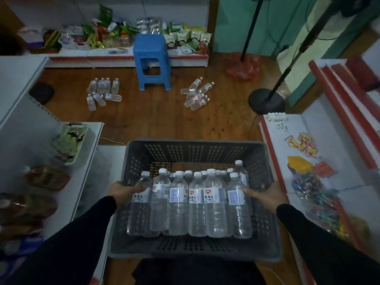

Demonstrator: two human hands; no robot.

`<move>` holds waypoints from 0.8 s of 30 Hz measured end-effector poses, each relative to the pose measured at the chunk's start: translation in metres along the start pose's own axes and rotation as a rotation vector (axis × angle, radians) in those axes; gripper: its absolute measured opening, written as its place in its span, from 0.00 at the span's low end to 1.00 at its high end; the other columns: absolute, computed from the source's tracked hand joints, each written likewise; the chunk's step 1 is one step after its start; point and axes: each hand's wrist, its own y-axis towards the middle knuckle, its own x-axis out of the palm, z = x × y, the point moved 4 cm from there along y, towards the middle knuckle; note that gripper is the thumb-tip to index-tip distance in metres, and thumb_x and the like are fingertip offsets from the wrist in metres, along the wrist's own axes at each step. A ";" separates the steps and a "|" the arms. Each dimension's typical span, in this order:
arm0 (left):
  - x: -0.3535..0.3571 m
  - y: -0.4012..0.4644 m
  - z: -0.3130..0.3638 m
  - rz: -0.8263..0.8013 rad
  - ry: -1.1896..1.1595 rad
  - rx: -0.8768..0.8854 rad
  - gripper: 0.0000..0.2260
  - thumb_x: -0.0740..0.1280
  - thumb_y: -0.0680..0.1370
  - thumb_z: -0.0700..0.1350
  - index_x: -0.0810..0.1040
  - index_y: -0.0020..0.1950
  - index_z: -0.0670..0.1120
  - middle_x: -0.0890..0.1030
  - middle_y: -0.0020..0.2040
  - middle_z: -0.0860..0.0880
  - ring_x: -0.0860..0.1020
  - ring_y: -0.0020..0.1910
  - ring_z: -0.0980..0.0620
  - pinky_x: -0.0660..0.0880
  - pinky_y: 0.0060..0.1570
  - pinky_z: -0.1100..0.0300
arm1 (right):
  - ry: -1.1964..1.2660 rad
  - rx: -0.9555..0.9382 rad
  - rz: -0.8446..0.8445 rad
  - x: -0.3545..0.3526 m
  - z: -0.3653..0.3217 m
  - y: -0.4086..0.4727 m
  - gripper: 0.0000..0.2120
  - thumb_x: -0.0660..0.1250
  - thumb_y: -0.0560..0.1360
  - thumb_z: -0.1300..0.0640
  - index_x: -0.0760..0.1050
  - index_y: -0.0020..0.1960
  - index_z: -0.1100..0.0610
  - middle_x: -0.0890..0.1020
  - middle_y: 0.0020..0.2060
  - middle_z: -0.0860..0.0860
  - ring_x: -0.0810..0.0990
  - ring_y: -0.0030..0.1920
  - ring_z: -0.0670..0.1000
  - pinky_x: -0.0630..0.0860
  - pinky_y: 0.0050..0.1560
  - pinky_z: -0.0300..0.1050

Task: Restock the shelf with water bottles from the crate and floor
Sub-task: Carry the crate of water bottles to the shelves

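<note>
So both hands are down in the dark crate (144,153), one on each end of a tight row of upright water bottles (197,202). Left hand (121,192) has its fingers curled round the outermost bottle on its side. Right hand (265,195) has its fingers pretty straight, pressed flat against the bottle at the other end. Well beyond the fingertips, two loose bottle piles (102,93) lie on the wood floor either side of a blue stool (152,58).
</note>
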 end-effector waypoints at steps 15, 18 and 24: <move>-0.027 0.139 0.171 0.035 -0.155 -0.104 0.23 0.79 0.65 0.57 0.82 0.43 0.37 0.75 0.25 0.45 0.73 0.25 0.47 0.69 0.29 0.58 | -0.183 -0.079 -0.072 -0.020 -0.227 0.220 0.58 0.79 0.45 0.26 0.72 0.67 0.54 0.82 0.60 0.50 0.81 0.56 0.52 0.79 0.58 0.54; -0.049 0.194 0.211 0.023 -0.163 -0.044 0.20 0.80 0.65 0.53 0.81 0.43 0.39 0.79 0.32 0.42 0.76 0.28 0.45 0.71 0.29 0.59 | -0.158 -0.086 -0.015 -0.002 -0.273 0.252 0.60 0.80 0.46 0.27 0.67 0.70 0.54 0.79 0.63 0.51 0.80 0.59 0.54 0.78 0.59 0.54; -0.121 0.269 0.309 0.001 -0.153 -0.013 0.34 0.79 0.67 0.56 0.78 0.60 0.31 0.81 0.53 0.34 0.82 0.46 0.39 0.79 0.43 0.51 | -0.077 -0.120 -0.001 0.025 -0.377 0.286 0.42 0.82 0.52 0.32 0.77 0.60 0.49 0.85 0.52 0.46 0.84 0.50 0.46 0.81 0.52 0.49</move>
